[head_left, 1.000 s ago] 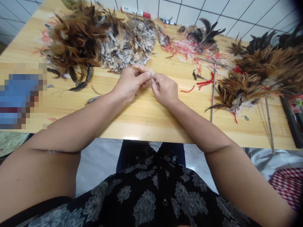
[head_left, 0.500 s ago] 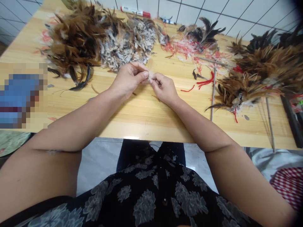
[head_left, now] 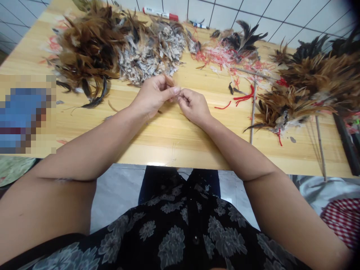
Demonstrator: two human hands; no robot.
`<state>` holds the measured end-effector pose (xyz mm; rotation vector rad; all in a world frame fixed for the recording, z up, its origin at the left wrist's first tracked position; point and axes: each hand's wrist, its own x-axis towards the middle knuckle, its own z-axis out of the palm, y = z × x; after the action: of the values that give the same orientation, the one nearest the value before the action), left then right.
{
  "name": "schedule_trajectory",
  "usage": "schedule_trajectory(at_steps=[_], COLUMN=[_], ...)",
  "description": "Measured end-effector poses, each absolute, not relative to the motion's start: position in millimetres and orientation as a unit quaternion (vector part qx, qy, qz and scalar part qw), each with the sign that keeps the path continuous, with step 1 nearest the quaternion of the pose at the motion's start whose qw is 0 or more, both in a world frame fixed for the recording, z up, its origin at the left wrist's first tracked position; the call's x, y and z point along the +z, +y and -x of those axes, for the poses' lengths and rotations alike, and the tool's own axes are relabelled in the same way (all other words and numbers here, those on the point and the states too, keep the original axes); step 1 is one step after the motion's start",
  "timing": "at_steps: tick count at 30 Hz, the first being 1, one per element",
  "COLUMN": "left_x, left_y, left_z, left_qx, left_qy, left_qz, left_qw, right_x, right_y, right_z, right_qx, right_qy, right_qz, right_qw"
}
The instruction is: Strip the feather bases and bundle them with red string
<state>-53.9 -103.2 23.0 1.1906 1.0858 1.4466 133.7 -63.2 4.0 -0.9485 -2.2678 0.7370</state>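
Note:
My left hand (head_left: 154, 96) and my right hand (head_left: 194, 106) meet over the middle of the wooden table (head_left: 174, 135), fingertips pinched together. Between the left thumb and fingers sticks up a small brown feather (head_left: 169, 80). The right hand's fingers are curled shut against the left fingertips; what they pinch is too small to make out. Just beyond the hands lies a heap of grey-white feathers (head_left: 152, 52), and left of it a heap of brown feathers (head_left: 87, 45).
Red thread scraps (head_left: 244, 98) and thin sticks (head_left: 253, 112) lie to the right, by feather dusters (head_left: 303, 93). A red-capped marker (head_left: 160, 14) rests at the table's far edge. A blurred blue patch (head_left: 25, 112) sits at the left.
The two hands have closed together and shifted slightly away from me; the small feather now stands up from my left fingers.

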Motion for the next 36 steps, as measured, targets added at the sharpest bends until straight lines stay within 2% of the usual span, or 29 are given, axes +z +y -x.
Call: schedule_trajectory(at_steps=[4,7,15,21,30,36], left_x=[26.3,32.2,37.7,43.7,39.2,34.7], left_y=[-106.3,-108.9,-109.1,-106.8,-101.6,-99.9], left_z=[58.4,60.9,63.4,62.3,59.4,64.3], left_qx=[0.569,0.560,0.575,0.608,0.582,0.582], left_qy=[0.474,0.483,0.467,0.473,0.441,0.420], left_qz=[-0.466,-0.456,-0.506,-0.468,-0.417,-0.439], left_qw=[0.484,0.495,0.441,0.433,0.541,0.541], right_x=[3.9,0.0,-11.8,-14.1,-9.5,-9.6], right_y=[-65.4,-60.4,-50.0,-49.2,-50.6,-49.3], right_z=[-134.6,-134.8,-130.8,-128.0,-124.4,-127.7], right_qx=[0.276,0.310,0.356,0.383,0.376,0.419], right_qy=[-0.855,-0.840,-0.803,-0.774,-0.786,-0.777], right_qz=[0.347,0.339,0.343,0.337,0.312,0.298], right_qw=[0.270,0.288,0.333,0.375,0.379,0.363])
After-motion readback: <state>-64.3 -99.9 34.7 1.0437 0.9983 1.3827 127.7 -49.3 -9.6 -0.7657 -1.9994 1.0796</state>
